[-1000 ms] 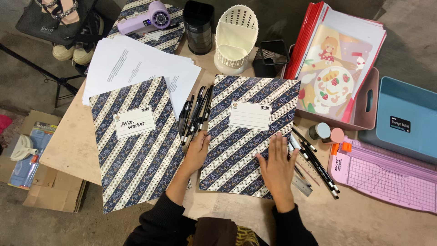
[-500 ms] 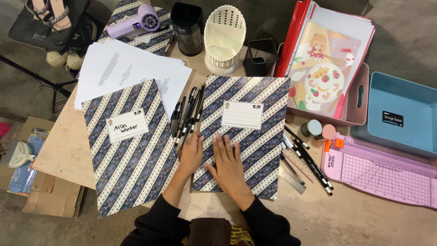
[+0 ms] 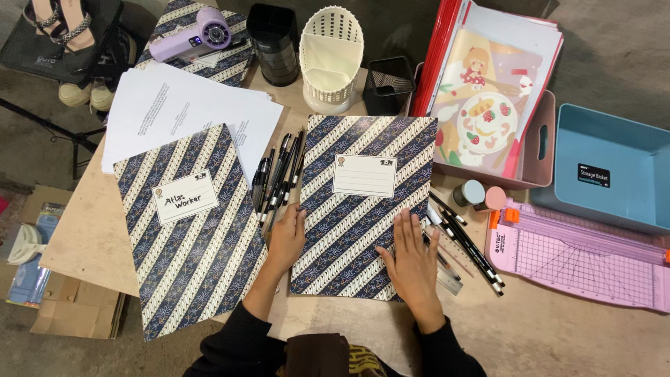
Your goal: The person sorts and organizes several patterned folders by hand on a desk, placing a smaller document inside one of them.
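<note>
A batik-striped folder (image 3: 363, 202) with a blank white label lies flat in front of me on the wooden table (image 3: 91, 230). My left hand (image 3: 287, 237) rests palm down on its left edge. My right hand (image 3: 412, 262) lies flat with fingers spread on its lower right corner. Neither hand grips anything. A second batik folder (image 3: 188, 230) with a handwritten label lies to the left, overhanging the table's front edge. Several black pens (image 3: 276, 178) lie between the two folders.
White papers (image 3: 181, 108), a purple hand-held device (image 3: 192, 38), a black cup (image 3: 272, 42), a cream holder (image 3: 328, 59) and a mesh box (image 3: 387, 84) stand behind. Right: pink tray with folders (image 3: 544, 150), blue basket (image 3: 614, 174), pink paper cutter (image 3: 579, 255), pens and ruler (image 3: 467, 244).
My right hand slid from the folder's lower middle back out to its lower right corner. My left hand stayed on the left edge. The view shifted slightly.
</note>
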